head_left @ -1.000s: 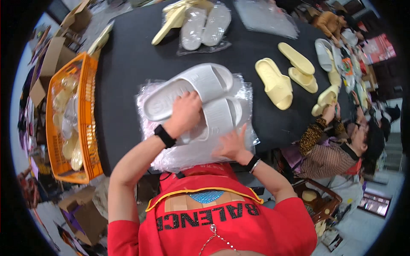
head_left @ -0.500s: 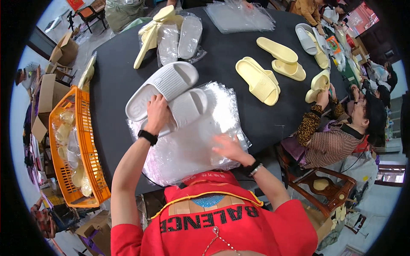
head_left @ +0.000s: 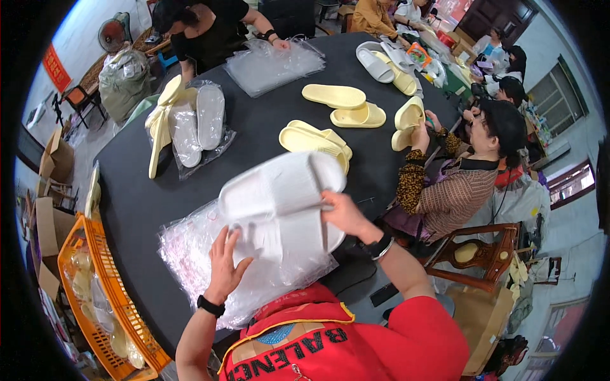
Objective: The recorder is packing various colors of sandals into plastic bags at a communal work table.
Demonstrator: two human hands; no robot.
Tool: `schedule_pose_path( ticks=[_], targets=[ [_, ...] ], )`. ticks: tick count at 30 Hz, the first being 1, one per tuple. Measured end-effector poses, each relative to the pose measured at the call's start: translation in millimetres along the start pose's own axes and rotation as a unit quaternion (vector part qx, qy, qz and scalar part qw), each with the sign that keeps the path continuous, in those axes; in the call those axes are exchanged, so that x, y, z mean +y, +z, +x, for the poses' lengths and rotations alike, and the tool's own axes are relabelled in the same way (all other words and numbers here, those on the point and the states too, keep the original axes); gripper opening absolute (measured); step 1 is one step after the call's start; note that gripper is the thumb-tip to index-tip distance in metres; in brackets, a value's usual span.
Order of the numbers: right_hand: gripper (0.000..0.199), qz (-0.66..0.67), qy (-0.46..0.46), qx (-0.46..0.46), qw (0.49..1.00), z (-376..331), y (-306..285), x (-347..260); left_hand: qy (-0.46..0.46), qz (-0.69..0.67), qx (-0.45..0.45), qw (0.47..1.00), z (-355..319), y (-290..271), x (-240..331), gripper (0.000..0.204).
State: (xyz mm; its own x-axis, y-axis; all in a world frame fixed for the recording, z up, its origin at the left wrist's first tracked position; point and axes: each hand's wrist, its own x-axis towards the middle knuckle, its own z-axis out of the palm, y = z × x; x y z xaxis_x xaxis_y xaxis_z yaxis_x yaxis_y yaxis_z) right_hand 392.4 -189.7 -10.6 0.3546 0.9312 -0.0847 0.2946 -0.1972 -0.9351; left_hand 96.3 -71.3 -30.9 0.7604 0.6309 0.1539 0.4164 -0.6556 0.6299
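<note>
A pair of pale grey slippers (head_left: 270, 184) hangs over a stack of clear plastic bags (head_left: 197, 254) at the table's near side. My right hand (head_left: 348, 213) grips both slippers at their right ends, by the straps. Just below their left ends is my left hand (head_left: 227, 261), fingers spread and holding nothing; whether a fingertip touches the lower slipper I cannot tell. Beyond the pair lie yellow slippers (head_left: 311, 141), partly covered by the upper grey one. Another yellow pair (head_left: 337, 96) rests farther back.
Bagged grey slippers (head_left: 210, 117) and yellow ones lie at the far left of the black table (head_left: 136, 209). An orange basket (head_left: 101, 254) of bagged slippers stands at its left. A co-worker (head_left: 464, 184) at right holds yellow slippers; another person (head_left: 210, 32) handles clear bags (head_left: 273, 66).
My right hand has taken hold of the grey slippers, which are now lifted and shifted right. My left hand has let go and opened. The view has swung to the right.
</note>
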Motion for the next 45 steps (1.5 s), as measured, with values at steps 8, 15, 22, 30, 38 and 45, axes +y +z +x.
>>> schedule_pose_path(
  ticks=[8,15,22,30,38,45],
  targets=[
    [0.092,-0.078,0.009,0.189,0.979,68.0,-64.4,47.1,-0.146,0.135,-0.151,0.968,-49.3,44.1,-60.9,0.065],
    [0.056,-0.291,-0.150,-0.112,0.938,11.9,79.7,35.2,-0.116,0.156,-0.131,0.972,-57.2,50.1,-69.6,0.052],
    [0.072,-0.484,-0.088,-0.249,0.834,-25.1,142.7,58.6,-0.163,0.050,-0.070,0.983,-69.2,19.2,-66.6,0.047],
    [0.076,-0.497,-0.060,-0.268,0.823,-17.3,144.7,61.1,-0.313,0.030,0.217,0.924,-160.8,-82.3,-96.5,0.032],
    [0.081,-0.500,-0.055,-0.286,0.816,-10.6,148.6,64.8,-0.513,-0.026,0.403,0.758,-313.1,-175.9,-129.4,0.031],
    [0.079,-0.489,0.008,-0.332,0.807,-5.2,152.8,43.2,-0.370,-0.213,0.613,0.665,-337.8,-337.6,-110.8,0.032]
  ],
)
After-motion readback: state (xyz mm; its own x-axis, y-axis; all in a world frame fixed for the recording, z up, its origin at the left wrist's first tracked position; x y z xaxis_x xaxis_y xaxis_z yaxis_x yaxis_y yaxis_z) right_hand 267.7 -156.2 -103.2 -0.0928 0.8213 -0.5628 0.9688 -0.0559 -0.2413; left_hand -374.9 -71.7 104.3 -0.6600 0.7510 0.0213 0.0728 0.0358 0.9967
